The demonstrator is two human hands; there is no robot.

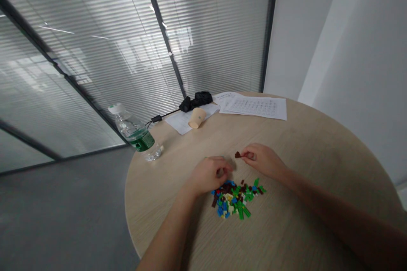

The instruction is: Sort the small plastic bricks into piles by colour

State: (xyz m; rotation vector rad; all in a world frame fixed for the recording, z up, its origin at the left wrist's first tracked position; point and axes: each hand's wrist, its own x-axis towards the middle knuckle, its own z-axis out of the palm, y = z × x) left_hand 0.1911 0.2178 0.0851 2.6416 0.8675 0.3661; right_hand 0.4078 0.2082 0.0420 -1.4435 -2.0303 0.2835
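Head view: a round wooden table (318, 144) spreads below me, and my two forearms reach in over it from the near side, the right one at a long slant. Between them lies a loose pile of small coloured bricks (233, 199), green, blue, brown and pale yellow. My left hand (210, 173) sits at the far left edge of that pile, palm down, fingers loosely curled; I cannot tell whether anything is between the fingertips. My right hand (262, 159) is beyond the pile, turned inward, thumb and fingers pinching a dark brown piece (238, 155) that sticks out toward my left fingers, near but apart. I judge the step in hand to be handling this one piece; any move from here calls for a light, steady pinch and careful turning of the wrist.
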